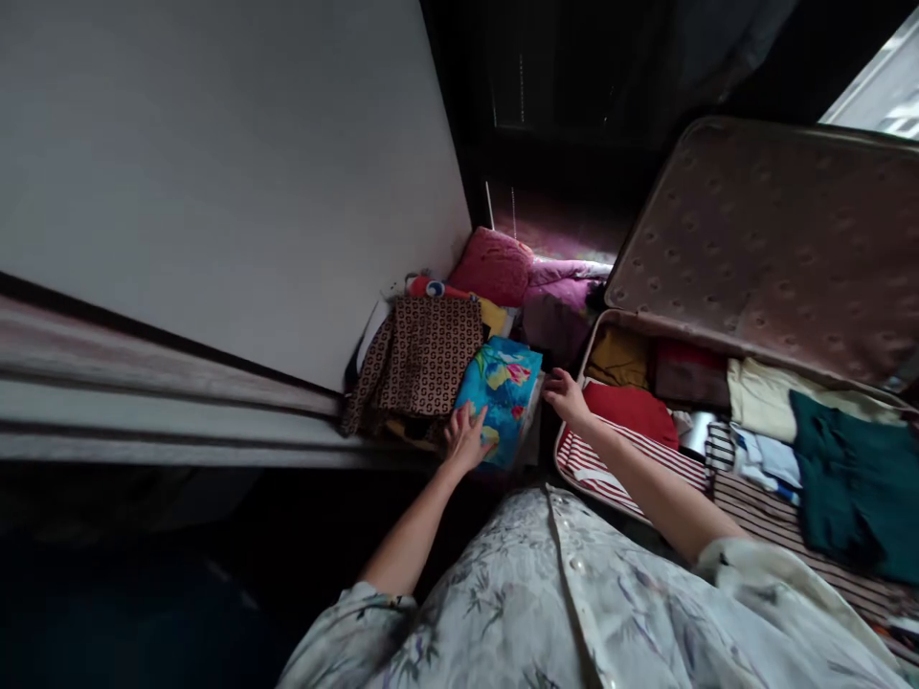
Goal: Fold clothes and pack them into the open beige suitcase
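A folded bright blue cloth with a flower print [508,388] lies in front of me, beside a brown patterned garment [435,352]. My left hand [466,438] rests on the blue cloth's lower left part, fingers spread. Just right of the cloth is my right hand [567,394], its fingers apart and slightly bent, with nothing seen in them. Whether its fingertips touch the pale edge under the cloth I cannot tell. An open suitcase [595,330] full of folded clothes stands to the right, under my right forearm.
In the suitcase are a red garment [632,414], a red-striped one [667,452], a cream one [765,397] and a dark green one [854,478]. Its lid [768,230] stands raised. Behind the pile are a red cushion [495,266] and purple bedding [564,287]. A pale wall [236,172] rises at left.
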A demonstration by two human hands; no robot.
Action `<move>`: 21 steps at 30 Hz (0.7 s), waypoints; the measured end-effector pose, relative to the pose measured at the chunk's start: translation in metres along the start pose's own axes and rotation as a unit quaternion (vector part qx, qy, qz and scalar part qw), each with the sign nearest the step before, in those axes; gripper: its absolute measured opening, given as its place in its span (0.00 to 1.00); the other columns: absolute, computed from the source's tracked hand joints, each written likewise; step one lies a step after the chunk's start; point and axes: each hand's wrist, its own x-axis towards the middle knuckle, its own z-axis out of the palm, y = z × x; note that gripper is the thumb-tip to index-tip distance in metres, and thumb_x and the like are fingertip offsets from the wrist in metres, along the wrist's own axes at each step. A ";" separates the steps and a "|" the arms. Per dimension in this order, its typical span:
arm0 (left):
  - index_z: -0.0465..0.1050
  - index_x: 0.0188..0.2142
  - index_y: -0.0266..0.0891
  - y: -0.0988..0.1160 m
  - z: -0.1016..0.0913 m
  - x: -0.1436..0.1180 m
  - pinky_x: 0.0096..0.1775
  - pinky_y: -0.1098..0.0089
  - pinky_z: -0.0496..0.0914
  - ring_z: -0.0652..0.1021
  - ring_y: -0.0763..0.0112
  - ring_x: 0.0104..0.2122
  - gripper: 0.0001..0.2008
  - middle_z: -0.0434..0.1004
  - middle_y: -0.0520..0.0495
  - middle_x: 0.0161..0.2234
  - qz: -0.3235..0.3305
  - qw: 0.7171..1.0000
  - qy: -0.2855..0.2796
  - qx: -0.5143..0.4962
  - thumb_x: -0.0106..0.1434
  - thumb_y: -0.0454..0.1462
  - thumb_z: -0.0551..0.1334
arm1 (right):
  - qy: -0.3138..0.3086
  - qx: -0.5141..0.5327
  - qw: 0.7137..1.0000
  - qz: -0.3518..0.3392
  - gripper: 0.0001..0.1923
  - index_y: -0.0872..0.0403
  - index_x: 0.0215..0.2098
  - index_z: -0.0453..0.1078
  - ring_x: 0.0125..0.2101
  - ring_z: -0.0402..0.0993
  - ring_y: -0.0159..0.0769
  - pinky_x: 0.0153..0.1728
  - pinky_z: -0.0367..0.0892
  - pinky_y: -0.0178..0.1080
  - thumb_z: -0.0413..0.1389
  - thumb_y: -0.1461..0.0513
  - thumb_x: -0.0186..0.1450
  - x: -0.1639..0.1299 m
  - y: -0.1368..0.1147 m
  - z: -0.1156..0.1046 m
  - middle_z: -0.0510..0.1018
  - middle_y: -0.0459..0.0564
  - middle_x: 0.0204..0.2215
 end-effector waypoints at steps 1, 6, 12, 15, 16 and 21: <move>0.53 0.73 0.52 0.004 0.007 0.004 0.64 0.39 0.54 0.47 0.35 0.71 0.44 0.39 0.38 0.75 0.018 1.000 -0.001 -0.001 0.61 0.46 0.69 | 0.001 0.008 1.000 0.009 0.37 0.52 0.60 0.63 0.38 0.79 0.41 0.39 0.76 0.43 0.59 0.60 0.51 -0.012 0.003 -0.012 0.80 0.54 0.43; 0.50 0.74 0.45 0.016 0.039 0.024 0.62 0.28 0.47 0.37 0.29 0.72 0.41 0.33 0.34 0.76 0.037 0.998 -0.044 0.011 0.66 0.51 0.61 | 0.113 -0.030 0.993 0.011 0.29 0.53 0.55 0.68 0.38 0.79 0.40 0.40 0.74 0.43 0.58 0.57 0.55 -0.083 0.022 -0.097 0.81 0.54 0.42; 0.52 0.74 0.42 0.009 0.059 0.035 0.62 0.29 0.50 0.41 0.33 0.72 0.37 0.37 0.31 0.75 0.049 0.996 0.006 0.067 0.70 0.53 0.52 | 0.415 -0.213 0.883 0.060 0.26 0.58 0.53 0.70 0.45 0.76 0.47 0.51 0.70 0.48 0.50 0.58 0.58 -0.158 0.053 -0.260 0.79 0.62 0.45; 0.57 0.72 0.44 0.007 0.053 0.039 0.61 0.30 0.53 0.47 0.34 0.72 0.34 0.43 0.31 0.74 0.036 0.998 0.004 0.041 0.70 0.51 0.52 | 0.532 -0.326 0.774 0.112 0.27 0.62 0.54 0.70 0.49 0.71 0.53 0.53 0.66 0.53 0.49 0.61 0.58 -0.192 0.074 -0.349 0.76 0.67 0.47; 0.59 0.71 0.43 0.010 0.048 0.040 0.60 0.30 0.54 0.50 0.33 0.71 0.33 0.46 0.30 0.73 0.022 0.999 0.016 0.027 0.70 0.51 0.52 | 0.557 -0.353 0.742 0.122 0.27 0.63 0.54 0.70 0.51 0.69 0.55 0.53 0.65 0.54 0.50 0.62 0.58 -0.202 0.082 -0.375 0.75 0.69 0.48; 0.69 0.60 0.29 0.069 0.019 0.039 0.62 0.42 0.62 0.66 0.39 0.64 0.32 0.64 0.24 0.62 0.001 0.973 0.220 -0.066 0.65 0.49 0.56 | 0.552 -0.373 0.725 0.178 0.27 0.61 0.56 0.70 0.51 0.67 0.57 0.52 0.64 0.56 0.53 0.56 0.62 -0.227 0.109 -0.478 0.69 0.67 0.51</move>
